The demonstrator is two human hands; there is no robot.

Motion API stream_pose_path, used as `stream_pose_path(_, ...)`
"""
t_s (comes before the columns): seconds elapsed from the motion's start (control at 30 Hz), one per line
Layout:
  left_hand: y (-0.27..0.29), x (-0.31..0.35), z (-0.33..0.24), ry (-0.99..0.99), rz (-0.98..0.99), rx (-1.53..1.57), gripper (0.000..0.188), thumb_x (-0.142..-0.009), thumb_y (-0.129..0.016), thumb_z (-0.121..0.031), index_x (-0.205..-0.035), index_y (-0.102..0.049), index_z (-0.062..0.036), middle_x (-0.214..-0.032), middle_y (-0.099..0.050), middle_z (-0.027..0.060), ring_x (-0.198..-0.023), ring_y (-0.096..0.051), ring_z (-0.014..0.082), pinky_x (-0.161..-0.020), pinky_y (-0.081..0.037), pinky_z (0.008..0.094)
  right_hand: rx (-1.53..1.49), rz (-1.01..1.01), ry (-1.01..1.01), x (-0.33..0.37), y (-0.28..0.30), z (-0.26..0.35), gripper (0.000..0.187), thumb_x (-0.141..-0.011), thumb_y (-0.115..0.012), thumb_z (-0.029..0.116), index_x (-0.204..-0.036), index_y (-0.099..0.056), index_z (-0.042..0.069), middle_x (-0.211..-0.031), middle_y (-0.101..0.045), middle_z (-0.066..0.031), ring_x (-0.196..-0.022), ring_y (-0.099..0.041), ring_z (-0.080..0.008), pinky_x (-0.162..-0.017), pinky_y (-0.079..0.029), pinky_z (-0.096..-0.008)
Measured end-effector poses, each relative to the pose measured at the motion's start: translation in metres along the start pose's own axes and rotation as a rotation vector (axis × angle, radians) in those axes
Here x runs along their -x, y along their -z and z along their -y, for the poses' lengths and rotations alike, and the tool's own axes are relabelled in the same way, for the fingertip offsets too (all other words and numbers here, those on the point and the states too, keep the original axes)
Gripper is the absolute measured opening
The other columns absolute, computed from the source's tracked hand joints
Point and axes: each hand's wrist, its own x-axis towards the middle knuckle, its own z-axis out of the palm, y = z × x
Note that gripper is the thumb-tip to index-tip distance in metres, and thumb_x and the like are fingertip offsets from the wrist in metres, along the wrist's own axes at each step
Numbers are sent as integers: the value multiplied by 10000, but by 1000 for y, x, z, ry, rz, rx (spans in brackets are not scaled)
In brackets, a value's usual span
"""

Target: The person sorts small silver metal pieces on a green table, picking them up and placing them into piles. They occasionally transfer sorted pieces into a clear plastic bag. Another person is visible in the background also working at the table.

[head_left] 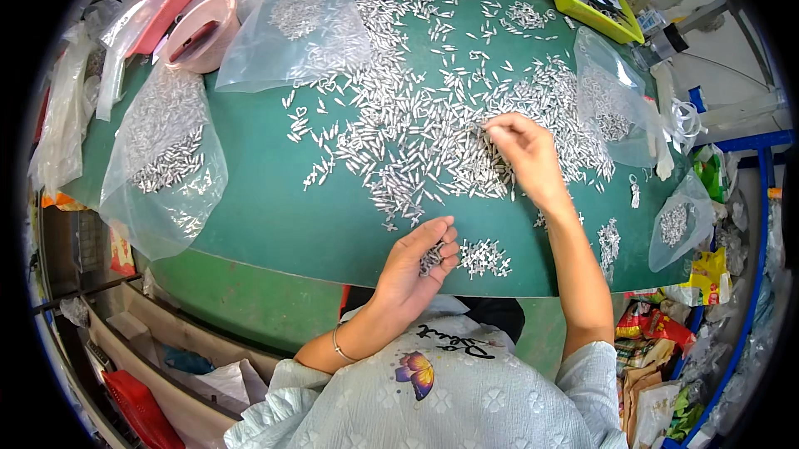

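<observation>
A wide spread of small silvery metal pieces (383, 108), slim and pointed, covers the middle of the green table (258, 216). Close to the table's front edge, my left hand (408, 266) curls palm up around a handful of small grey metal pieces (430, 259). My right hand (528, 158) reaches over the right part of the spread, thumb and forefinger pinched together. What sits between those fingertips is too small to make out. Just right of my left hand lies a little heap of cross-shaped metal pieces (484, 257).
Clear plastic bags of metal pieces lie left (166, 158), at the back (291, 29) and right (620, 108). A pink bowl (200, 33) stands back left, a yellow-green basket (593, 4) back right. A blue rack (741, 341) flanks the table's right side.
</observation>
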Motion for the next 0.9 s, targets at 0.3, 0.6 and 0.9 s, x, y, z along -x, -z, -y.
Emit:
stream_pose_path(0.3,-4,1,-2,5,4,80,242,-955,-564,-119,-1143,-579,33,-978,-590,91,-804,-544,153,-720,-499,272,-842,251,-193,22,27,-13,195,-992,-553,195,-1006,-617,11,-834,-564,-24,-688,-492,-100,-582,-390,-217)
stream_pose_path(0.6,12,-5,1,58,133,243,237,-990,-524,-131,-1174,-558,15,-859,-489,52,-702,-437,119,-597,-409,260,638,170,159,39,-9,3,223,-814,-719,99,-1012,-642,34,-825,-590,-122,-648,-552,-282,-630,-459,-389)
stream_pose_path(0.9,-1,-2,-1,-36,47,32,288,-948,-537,-53,-1221,-541,38,-1007,-554,87,-804,-511,139,-663,-455,253,664,42,16,26,27,11,172,-846,-664,66,-1007,-636,11,-766,-571,-131,-643,-538,-285,-631,-445,-392)
